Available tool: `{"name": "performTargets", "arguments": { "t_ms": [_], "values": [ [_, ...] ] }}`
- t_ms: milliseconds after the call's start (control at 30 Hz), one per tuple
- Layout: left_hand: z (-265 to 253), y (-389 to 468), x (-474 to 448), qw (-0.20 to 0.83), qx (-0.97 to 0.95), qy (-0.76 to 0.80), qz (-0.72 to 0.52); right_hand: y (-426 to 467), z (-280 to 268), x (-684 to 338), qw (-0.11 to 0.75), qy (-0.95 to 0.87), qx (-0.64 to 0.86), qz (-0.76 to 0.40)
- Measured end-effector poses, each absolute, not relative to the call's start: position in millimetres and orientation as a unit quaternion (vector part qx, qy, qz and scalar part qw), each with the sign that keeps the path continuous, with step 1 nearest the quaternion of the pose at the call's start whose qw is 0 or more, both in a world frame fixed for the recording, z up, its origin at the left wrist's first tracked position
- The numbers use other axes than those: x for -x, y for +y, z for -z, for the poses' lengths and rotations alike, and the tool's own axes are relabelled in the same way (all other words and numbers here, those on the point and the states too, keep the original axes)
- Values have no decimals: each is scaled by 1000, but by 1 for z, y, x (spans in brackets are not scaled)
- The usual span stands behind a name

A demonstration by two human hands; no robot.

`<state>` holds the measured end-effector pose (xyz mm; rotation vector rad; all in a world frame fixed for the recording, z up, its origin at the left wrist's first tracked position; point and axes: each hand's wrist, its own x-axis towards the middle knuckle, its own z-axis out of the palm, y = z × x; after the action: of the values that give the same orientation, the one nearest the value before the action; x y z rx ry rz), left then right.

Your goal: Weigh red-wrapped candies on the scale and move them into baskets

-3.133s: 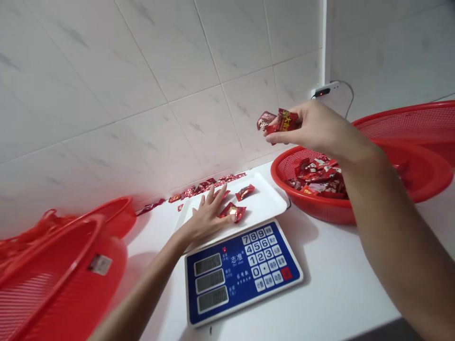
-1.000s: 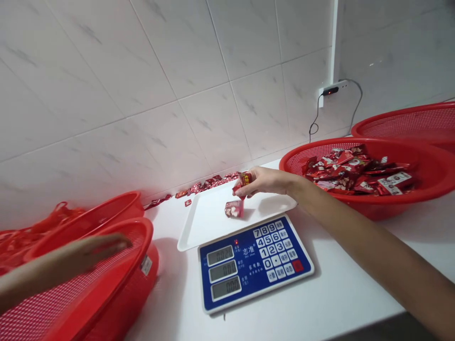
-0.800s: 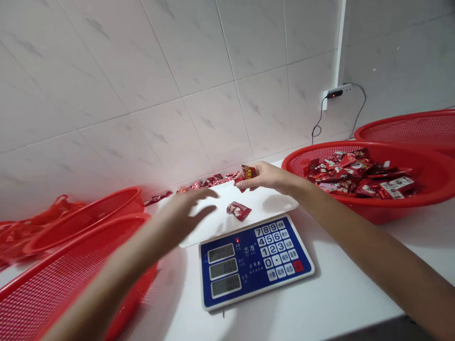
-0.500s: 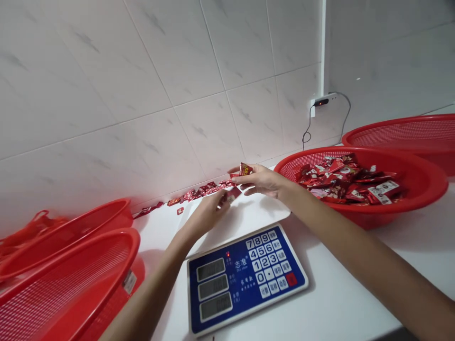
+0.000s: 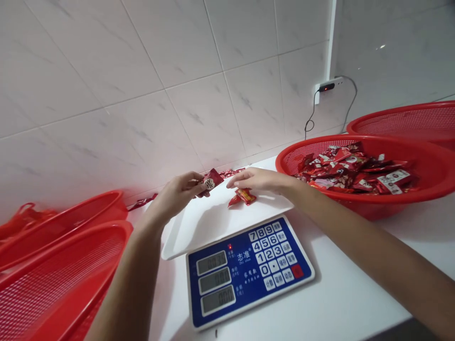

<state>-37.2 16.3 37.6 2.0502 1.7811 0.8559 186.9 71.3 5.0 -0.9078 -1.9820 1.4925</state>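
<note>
My left hand (image 5: 183, 189) pinches a dark red snack packet (image 5: 212, 182) with a pale printed patch, above the left part of the white weighing tray (image 5: 206, 222). Fingers stretched out and holding nothing, my right hand (image 5: 258, 179) hovers over the tray's right half. Just beneath it, small red-and-yellow snack packets (image 5: 245, 196) lie on the tray. In front is the scale's blue keypad panel (image 5: 249, 270), with digits lit on its displays. My right palm is turned away from view.
On the right, a red basket (image 5: 426, 189) holds many red packets, with another red basket (image 5: 401, 125) behind. Red baskets (image 5: 122, 232) stand at the left. More packets (image 5: 232, 173) lie along the tiled wall. A cable (image 5: 314, 111) hangs from a wall socket.
The red-and-yellow packet that my right hand held now lies on the tray. My left hand has moved left and up with its dark red packet. The top display now shows digits.
</note>
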Motion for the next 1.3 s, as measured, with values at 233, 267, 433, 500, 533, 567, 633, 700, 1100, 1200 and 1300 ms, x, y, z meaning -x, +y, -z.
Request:
{"name": "performTargets", "arguments": {
  "t_ms": [233, 267, 433, 500, 533, 567, 633, 700, 1100, 1200, 1300],
  "values": [
    [-44, 21, 32, 85, -719, 642, -253, 78, -16, -204, 322, -758, 323, -466],
    [-44, 21, 32, 90, -719, 643, -249, 75, -20, -206, 331, -757, 324, -462],
    [-43, 17, 30, 102, -715, 646, -247, 56, -37, -215, 378, -746, 339, -431],
    [-43, 16, 29, 92, -726, 637, -243, 52, -40, -217, 378, -753, 342, -417],
    [-43, 15, 29, 83, -733, 633, -234, 52, -39, -218, 373, -757, 341, -414],
    [-42, 15, 28, 73, -741, 631, -220, 53, -38, -218, 366, -763, 337, -413],
    [-39, 14, 25, 48, -752, 631, -185, 55, -35, -218, 354, -774, 330, -408],
    [-34, 14, 18, 31, -772, 615, -157, 57, -33, -217, 346, -782, 326, -403],
    [-27, 21, 9, 33, -801, 584, -127, 49, -44, -217, 334, -784, 356, -382],
    [-37, 21, 27, 52, -787, 604, -117, 50, -50, -230, 348, -790, 393, -315],
    [-46, 14, 37, 35, -756, 629, -177, 58, -46, -261, 311, -796, 480, -197]
  ]
}}
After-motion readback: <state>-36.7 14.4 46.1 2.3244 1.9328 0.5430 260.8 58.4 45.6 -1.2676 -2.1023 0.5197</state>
